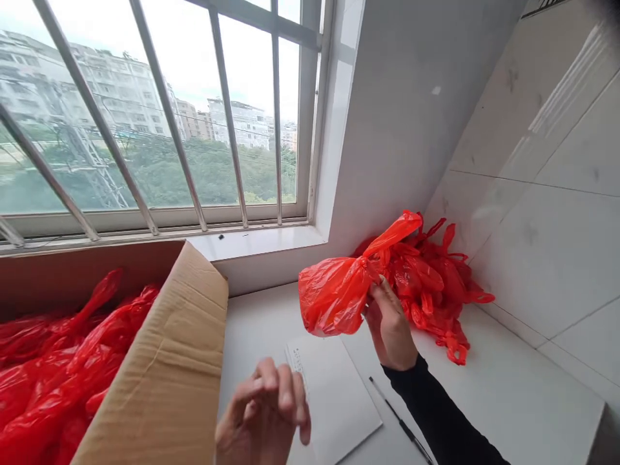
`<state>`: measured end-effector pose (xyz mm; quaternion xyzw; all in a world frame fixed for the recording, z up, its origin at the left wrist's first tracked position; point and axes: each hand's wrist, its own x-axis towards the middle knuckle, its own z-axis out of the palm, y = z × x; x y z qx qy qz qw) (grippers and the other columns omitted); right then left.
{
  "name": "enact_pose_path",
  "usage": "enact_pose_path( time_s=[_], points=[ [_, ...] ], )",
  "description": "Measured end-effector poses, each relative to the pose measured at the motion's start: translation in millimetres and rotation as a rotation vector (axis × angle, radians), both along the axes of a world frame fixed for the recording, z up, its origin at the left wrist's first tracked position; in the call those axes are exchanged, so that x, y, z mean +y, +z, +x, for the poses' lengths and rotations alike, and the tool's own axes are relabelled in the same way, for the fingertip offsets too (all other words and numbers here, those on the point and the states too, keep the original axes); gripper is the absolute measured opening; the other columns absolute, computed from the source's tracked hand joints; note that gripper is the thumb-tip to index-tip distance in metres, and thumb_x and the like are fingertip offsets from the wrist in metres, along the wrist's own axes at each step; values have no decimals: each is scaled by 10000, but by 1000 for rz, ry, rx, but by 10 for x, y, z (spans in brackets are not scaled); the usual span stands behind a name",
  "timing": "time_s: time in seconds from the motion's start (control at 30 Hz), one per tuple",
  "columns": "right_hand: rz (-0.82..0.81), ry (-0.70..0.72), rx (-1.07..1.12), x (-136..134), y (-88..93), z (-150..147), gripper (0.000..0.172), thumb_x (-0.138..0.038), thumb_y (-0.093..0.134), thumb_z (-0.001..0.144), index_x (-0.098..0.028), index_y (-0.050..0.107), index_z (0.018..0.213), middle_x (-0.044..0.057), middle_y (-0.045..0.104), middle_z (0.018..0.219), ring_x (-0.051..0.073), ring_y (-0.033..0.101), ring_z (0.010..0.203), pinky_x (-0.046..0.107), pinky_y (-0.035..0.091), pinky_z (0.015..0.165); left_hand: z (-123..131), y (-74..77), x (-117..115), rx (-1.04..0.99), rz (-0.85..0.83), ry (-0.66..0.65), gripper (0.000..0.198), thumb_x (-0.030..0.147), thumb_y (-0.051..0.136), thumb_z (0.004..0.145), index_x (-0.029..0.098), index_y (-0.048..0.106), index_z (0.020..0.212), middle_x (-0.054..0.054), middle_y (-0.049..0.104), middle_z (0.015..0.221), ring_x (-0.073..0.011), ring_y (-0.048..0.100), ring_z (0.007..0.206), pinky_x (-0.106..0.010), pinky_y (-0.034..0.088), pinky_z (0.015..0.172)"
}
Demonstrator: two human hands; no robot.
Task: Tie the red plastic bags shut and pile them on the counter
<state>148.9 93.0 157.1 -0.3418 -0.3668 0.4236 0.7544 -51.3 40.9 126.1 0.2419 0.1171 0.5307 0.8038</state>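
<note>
White bench beneath a barred window. Red plastic bag, knotted — one, raised above the bench, pinched near its knot by the right hand. Left hand: in front of the white notebook, fingers loosely bent, grip slack. Black pen: on the bench, beside the notebook. Heap of red bags: toward the wall corner. Cardboard box: at left — more red bags inside.

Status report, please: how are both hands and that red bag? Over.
Right hand: gripping red bag, raised. Left hand: half-curled, nothing visible in it. White paper and pen on table; nothing visibly blocking the bag.
</note>
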Motion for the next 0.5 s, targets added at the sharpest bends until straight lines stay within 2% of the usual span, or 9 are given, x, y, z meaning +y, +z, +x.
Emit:
enact_pose_path(
  time_s=[0.03,0.07,0.13,0.27,0.33,0.43,0.5],
  points=[
    [3,24,33,-25,7,-49,188,-378,619,909,-300,674,1071,4,687,1150,195,636,1022,335,534,861,116,10,57,57,-52,41,133,317,632,867,213,707,833,-41,683,803,-201,633,704,-325,563,556],
    [-4,53,54,-49,6,-93,197,-376,625,910,-294,672,1083,10,686,1157,202,635,1036,341,531,871,224,13,107,128,-91,71,220,358,577,900,200,706,982,-92,698,993,-252,647,880,-379,587,659],
    [-32,93,77,-90,-12,-165,221,-377,634,911,-282,664,1109,24,680,1176,219,626,1069,351,526,887,382,-4,183,249,-113,168,293,394,522,935,192,661,1095,-131,661,1173,-294,603,1060,-439,585,768],
    [-74,115,108,-139,-53,-256,274,-395,623,911,-285,642,1162,42,656,1238,258,600,1136,378,528,898,417,-35,296,368,-186,341,308,410,659,850,228,615,1095,-101,693,1093,-277,636,990,-426,593,711],
    [-95,140,116,-138,-62,-287,277,-423,616,902,-291,638,1144,53,657,1234,284,592,1151,404,535,888,375,2,349,342,-247,332,380,432,687,827,224,629,1140,-115,705,1118,-296,661,1013,-419,595,715],
    [-128,193,86,-87,-77,-310,240,-486,609,878,-287,631,1011,76,671,1184,324,605,1125,440,548,846,345,101,426,264,-254,281,432,430,713,810,175,687,1158,-157,724,1132,-349,664,1089,-428,581,831],
    [-123,204,53,-22,-95,-295,278,-534,611,853,-299,598,1000,88,663,1186,342,610,1113,457,553,822,337,163,484,281,-232,352,423,366,778,760,163,724,1126,-150,752,1072,-362,670,1088,-423,562,900]
  ],
)
